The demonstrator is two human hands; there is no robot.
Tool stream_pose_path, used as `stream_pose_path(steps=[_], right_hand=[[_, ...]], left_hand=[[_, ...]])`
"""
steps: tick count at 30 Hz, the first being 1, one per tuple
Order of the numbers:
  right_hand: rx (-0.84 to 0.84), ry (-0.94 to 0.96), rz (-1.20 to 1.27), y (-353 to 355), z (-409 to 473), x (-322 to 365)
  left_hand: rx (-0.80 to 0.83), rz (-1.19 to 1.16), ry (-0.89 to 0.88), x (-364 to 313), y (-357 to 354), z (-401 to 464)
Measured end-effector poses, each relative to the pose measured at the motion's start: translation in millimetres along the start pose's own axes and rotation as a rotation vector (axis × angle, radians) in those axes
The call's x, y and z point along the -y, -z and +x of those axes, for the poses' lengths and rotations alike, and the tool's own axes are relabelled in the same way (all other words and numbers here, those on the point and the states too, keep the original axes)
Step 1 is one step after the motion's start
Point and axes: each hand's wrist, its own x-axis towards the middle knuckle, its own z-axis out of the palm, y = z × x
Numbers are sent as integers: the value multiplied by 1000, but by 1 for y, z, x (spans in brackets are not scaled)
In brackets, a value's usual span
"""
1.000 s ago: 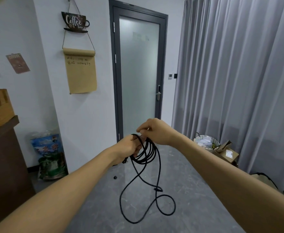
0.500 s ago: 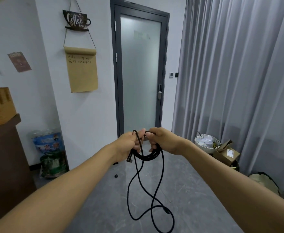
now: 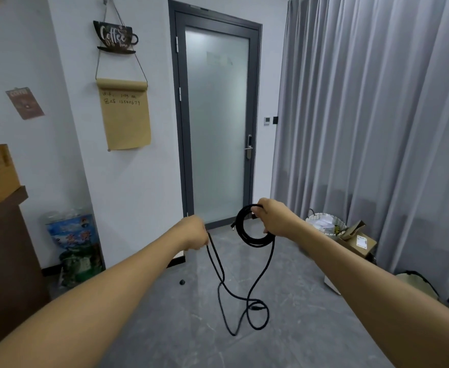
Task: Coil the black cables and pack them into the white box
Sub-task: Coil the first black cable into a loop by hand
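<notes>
A black cable (image 3: 255, 236) is held out in front of the body, between both hands. Several coiled loops of it are gripped by the right hand (image 3: 273, 219), whose fingers (image 3: 258, 208) are curled round the top of the coil. A loose length is clasped in the left hand (image 3: 193, 233), with the fingers closed around the strand. The two hands are held apart, the left one lower. From the coil and from the left hand, the remaining cable is left hanging in a slack tangle above the grey floor (image 3: 284, 341). A frosted glass door (image 3: 216, 123) and grey curtains (image 3: 377, 128) are seen behind. A cardboard box (image 3: 361, 241) is set on the floor beside a woven basket (image 3: 324, 221).
</notes>
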Motion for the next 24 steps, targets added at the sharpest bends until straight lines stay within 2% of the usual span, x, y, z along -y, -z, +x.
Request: stream_pose_path(steps=[3,5,7,9,14,19,24], right_hand=[[9,11,20,4,0,-3],[30,51,15,5,1,-2],[49,114,30,4,1,2],[58,172,66,3,0,6],[50,270,112,6,-1,8],[-11,322,198,4,0,10],[-15,332,325,3,4,10]], left_hand=[[-299,-106,-105,-11,0,0],[-347,-226,-280,-24,-1,-2],[-271,-335,-408,-36,-1,-7],[-177,-369,-455,-41,-3,-7],[-28,-638,-445,-32,-7,-5],[144,-1163,-409,-35,-5,-8],[247,-1404,-435,-41,-2,-14]])
